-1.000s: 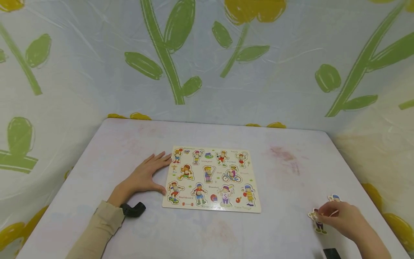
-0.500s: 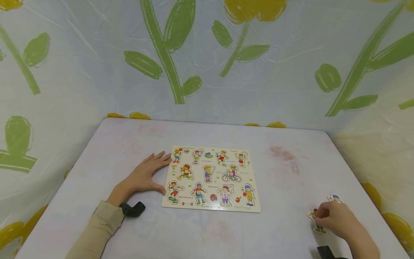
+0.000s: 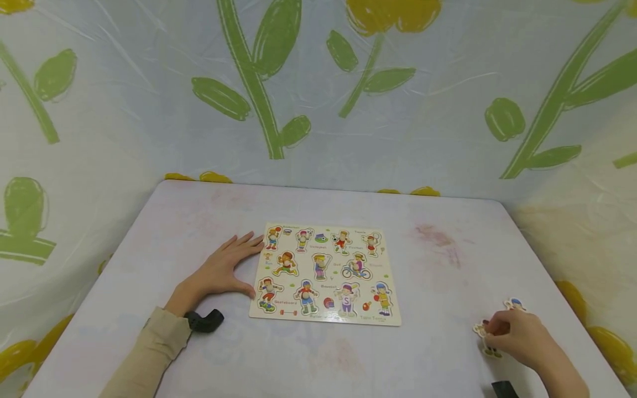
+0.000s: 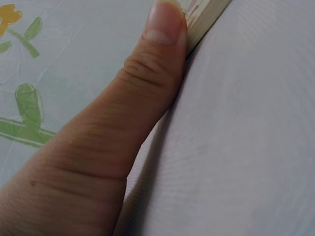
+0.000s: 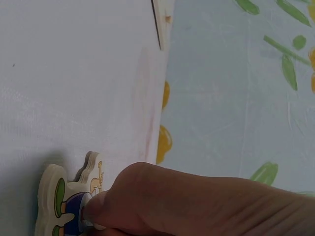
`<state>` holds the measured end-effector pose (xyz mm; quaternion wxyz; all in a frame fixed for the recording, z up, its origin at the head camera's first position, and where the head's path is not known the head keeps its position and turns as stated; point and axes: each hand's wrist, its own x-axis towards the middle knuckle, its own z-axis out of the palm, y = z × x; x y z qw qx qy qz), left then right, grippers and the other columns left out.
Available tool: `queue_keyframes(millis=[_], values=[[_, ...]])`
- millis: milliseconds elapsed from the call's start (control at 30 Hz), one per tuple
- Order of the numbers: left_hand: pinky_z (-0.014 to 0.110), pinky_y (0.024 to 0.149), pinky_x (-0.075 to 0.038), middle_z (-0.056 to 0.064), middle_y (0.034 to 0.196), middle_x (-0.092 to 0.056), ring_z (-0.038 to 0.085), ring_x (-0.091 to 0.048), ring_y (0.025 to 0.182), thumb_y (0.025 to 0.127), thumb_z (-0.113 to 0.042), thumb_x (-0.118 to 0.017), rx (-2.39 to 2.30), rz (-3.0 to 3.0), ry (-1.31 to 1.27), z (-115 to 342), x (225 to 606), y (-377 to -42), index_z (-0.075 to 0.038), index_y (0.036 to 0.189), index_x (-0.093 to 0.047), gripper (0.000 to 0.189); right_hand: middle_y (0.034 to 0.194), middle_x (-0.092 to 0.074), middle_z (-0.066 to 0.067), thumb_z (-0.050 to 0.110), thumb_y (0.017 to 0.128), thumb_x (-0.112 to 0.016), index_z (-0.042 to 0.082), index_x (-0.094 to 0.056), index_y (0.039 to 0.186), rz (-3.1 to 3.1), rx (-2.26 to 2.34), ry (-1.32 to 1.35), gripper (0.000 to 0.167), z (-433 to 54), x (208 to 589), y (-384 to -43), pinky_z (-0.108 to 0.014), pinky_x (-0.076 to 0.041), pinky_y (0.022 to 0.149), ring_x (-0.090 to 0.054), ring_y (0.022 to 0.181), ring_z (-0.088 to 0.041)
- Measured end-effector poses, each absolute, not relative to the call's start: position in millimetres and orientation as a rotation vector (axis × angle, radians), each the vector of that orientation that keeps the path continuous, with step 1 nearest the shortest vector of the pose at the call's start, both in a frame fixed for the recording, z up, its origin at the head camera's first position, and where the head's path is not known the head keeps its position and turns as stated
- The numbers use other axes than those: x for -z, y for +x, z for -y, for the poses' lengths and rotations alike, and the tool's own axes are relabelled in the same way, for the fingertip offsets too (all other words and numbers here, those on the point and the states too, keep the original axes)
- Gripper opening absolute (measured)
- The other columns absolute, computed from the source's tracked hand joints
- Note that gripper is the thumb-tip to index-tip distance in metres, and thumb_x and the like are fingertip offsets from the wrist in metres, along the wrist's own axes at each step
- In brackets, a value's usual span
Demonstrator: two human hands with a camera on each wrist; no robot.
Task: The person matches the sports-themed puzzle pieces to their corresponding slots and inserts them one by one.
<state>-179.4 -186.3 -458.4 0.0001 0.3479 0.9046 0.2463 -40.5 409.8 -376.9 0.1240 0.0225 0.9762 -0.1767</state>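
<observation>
My left hand (image 3: 224, 271) lies spread at the left edge of a wooden sports puzzle board (image 3: 261, 273). In the left wrist view its thumb (image 4: 160, 59) rests against the board's side edge (image 4: 209, 24). Far right on the table, my right hand (image 3: 520, 337) pinches a wooden puzzle piece (image 3: 492, 352) shaped like a child figure. The right wrist view shows the thumb (image 5: 133, 201) on that piece (image 5: 74, 214), which has purple shorts and green shoes; the fingers beyond are mostly hidden. Another puzzle piece (image 3: 515, 303) with a blue cap shows just behind the right hand.
The white table (image 3: 318, 365) ends at a flower-printed curtain (image 3: 318, 110) behind and at both sides. Black wrist devices sit at the left wrist (image 3: 205, 321) and right wrist (image 3: 505, 388). Coloured sports figures cover the board.
My right hand has shifted slightly left and its fingers have come in over the figure piece, covering more of it. The left hand and the board look unchanged.
</observation>
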Motion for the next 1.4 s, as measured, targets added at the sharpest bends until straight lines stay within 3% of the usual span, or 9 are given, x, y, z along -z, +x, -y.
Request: queue_keyframes(millis=[600,1400], values=[[0.051,0.122,-0.009,0.004,0.161,-0.03,0.03,-0.017,0.15,0.059,-0.08,-0.072,-0.782,-2.832,1.08,186.6,457.6,-179.2,-0.012,0.153,-0.04,0.12,0.073,-0.062,0.001,0.011,0.079,-0.077,0.006,-0.068,0.08,-2.814,0.562,0.027,0.01,-390.3,366.3,-61.1,-0.027,-0.045,0.054,-0.053,0.068,-0.016],[0.05,0.122,-0.009,0.003,0.161,-0.03,0.03,-0.016,0.151,0.06,-0.079,-0.072,-0.786,-2.828,1.089,186.3,458.0,-179.6,-0.012,0.153,-0.04,0.119,0.069,-0.057,0.001,0.007,0.074,-0.074,0.006,-0.065,0.078,-2.908,0.631,-0.171,0.01,-332.3,355.3,-93.0,-0.027,-0.043,0.051,-0.05,0.063,-0.015]])
